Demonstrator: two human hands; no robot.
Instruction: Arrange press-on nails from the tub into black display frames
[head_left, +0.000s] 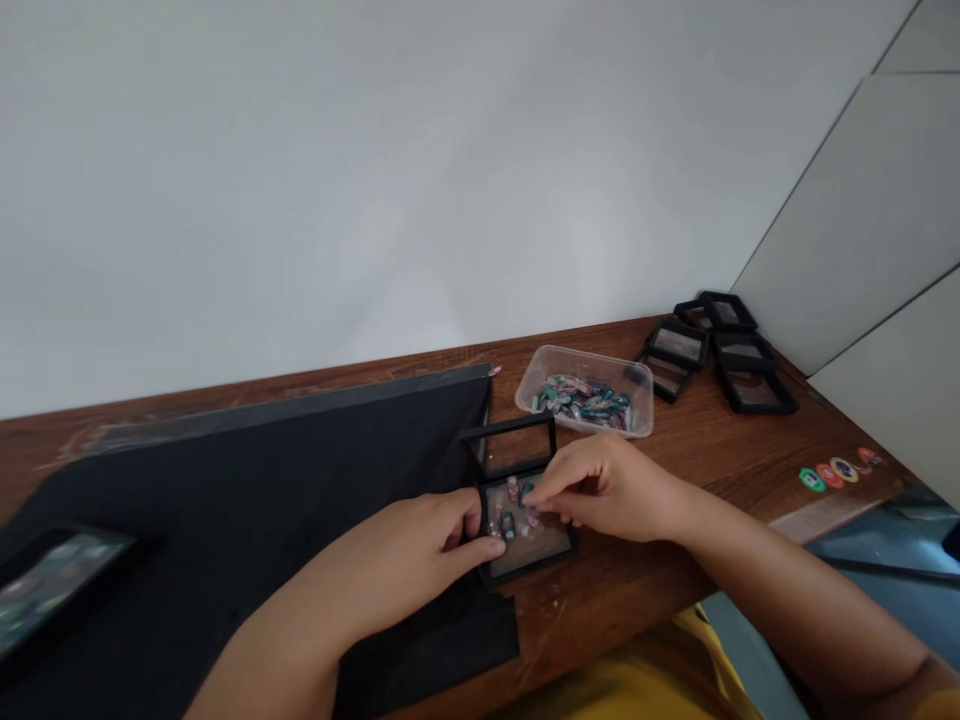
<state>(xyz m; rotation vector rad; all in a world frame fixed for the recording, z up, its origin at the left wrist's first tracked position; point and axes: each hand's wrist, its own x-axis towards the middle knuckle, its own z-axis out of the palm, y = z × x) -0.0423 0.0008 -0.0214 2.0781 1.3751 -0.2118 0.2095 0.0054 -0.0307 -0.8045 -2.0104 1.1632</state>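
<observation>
A black-framed display case (541, 562) with a clear film lies opened on the table, its hinged lid (517, 468) standing up at the back. Several small pink and teal pieces that look like press-on nails (508, 526) rest on the film. My left hand (442, 540) grips the case's left edge, thumb over the front and fingers curled at the side. Above the film's right half, my right hand (600, 488) is closed in a pinch on a small teal press-on nail (527, 492). The fingertips partly hide that nail.
Behind the case stands a clear plastic tub (641, 408) of similar nails. More black frames (679, 345) are piled at the back right. A black mat (300, 470) covers the left side, bearing a filled frame (60, 580). Round stickers (844, 469) mark the right edge.
</observation>
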